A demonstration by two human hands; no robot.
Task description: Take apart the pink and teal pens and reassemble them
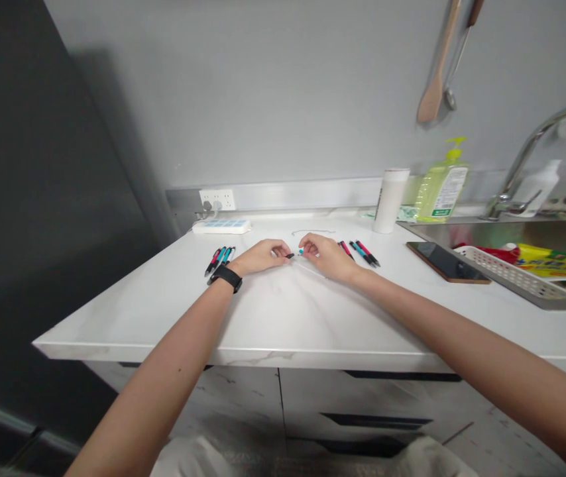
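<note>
Two hands: bare, close together over the middle of the white bench [263, 318], a narrow gap between their fingertips.
Left hand [266, 256]: grip pinching a small black piece [289, 256] between thumb and fingers, its end pointing toward the other hand; dark watch [226, 277] on the wrist.
Right hand [327, 254]: grip drawn together at the fingertips on a small blue piece [301, 251] (mostly hidden, so its full shape cannot be told).
Pens, left side: a row of pens [222, 256] lies slanted just beside the left wrist, with red, teal and white barrels and black parts.
Pens, right side: a second group [364, 253], pink and teal with black, lies beyond the right wrist, partly covered by it.
Thin strand: a fine dark line [315, 232] on the bench behind the hands.
Back edge: power strip [222, 227] at left, below the wall socket [217, 199]; white cylinder [391, 201] upright at right, near a yellow-green pump bottle [442, 189].
Sink side: dark phone [446, 262] flat near the sink's rim [412, 228]; white perforated tray [504, 273] beside it.
Wall: wooden spatula [435, 93] and ladle [451, 99] hanging.
</note>
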